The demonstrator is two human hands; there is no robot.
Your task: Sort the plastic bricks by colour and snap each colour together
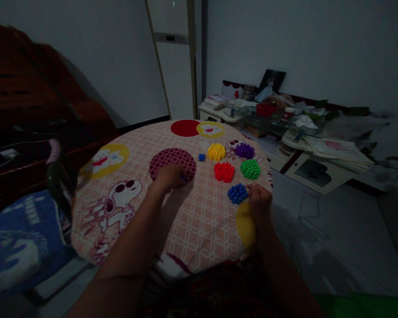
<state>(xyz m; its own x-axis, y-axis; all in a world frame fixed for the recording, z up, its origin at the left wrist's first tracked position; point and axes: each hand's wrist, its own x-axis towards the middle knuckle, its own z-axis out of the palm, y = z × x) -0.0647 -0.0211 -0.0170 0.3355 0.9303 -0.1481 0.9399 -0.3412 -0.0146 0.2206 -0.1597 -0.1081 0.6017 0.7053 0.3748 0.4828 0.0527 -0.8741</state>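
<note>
My left hand [170, 176] is over a dark-red dotted circle [159, 162] on the table. Its fingers are closed, and a bit of dark blue shows at the fingertips, too small to name. My right hand [260, 198] is closed at the right edge of a cluster of small blue plastic pieces [237, 193]. Whatever is between its fingers is hidden. Behind that cluster stand groups of similar red pieces [224, 172], green pieces [250, 168], yellow pieces [216, 152] and purple pieces [244, 151]. A small blue bit [201, 157] lies apart, left of the yellow group.
A patterned tablecloth [195, 229] covers the round table. On the right, a low cabinet [318, 168] carries papers, bags and a red bowl [265, 109]. A wooden bench [36, 88] and a blue cloth-covered seat [23, 243] are on the left.
</note>
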